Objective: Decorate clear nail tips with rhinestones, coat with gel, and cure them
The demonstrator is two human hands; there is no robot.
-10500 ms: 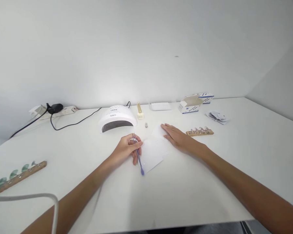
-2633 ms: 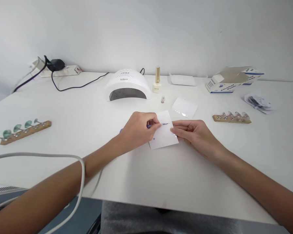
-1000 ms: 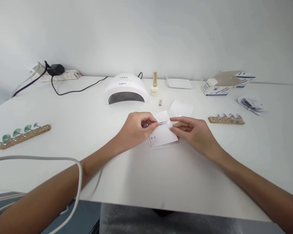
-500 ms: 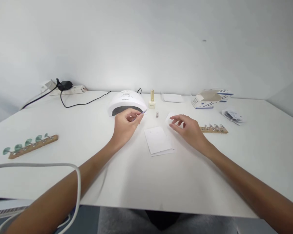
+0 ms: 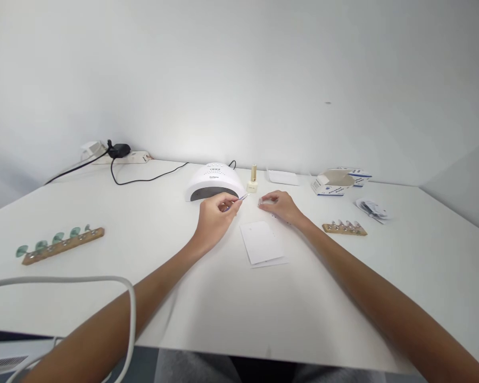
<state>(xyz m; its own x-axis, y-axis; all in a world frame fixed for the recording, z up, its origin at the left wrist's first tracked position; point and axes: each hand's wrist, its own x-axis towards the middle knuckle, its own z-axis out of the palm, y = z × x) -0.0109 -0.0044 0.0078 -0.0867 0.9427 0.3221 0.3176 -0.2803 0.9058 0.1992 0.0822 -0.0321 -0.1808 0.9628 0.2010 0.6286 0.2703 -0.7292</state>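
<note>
With the left hand, pinches slim purple tweezers between thumb and fingers, angled up toward the right; with the right hand, pinches a small clear piece at the fingertips, just on the near side of a gold-capped bottle; cannot tell whether lifted from the desk or touching it; has only a narrow gap between tweezers and clear piece; below and between both hands, has a white card flat on the desk, askew over another white sheet; right behind the left hand, a white arched lamp; along the wall, right of the bottle, a white tray, then an open box with a second box behind; nearer, a pile of packets and a wooden strip bearing clear tips; well apart at far left, a wooden bar bearing green tips.
</note>
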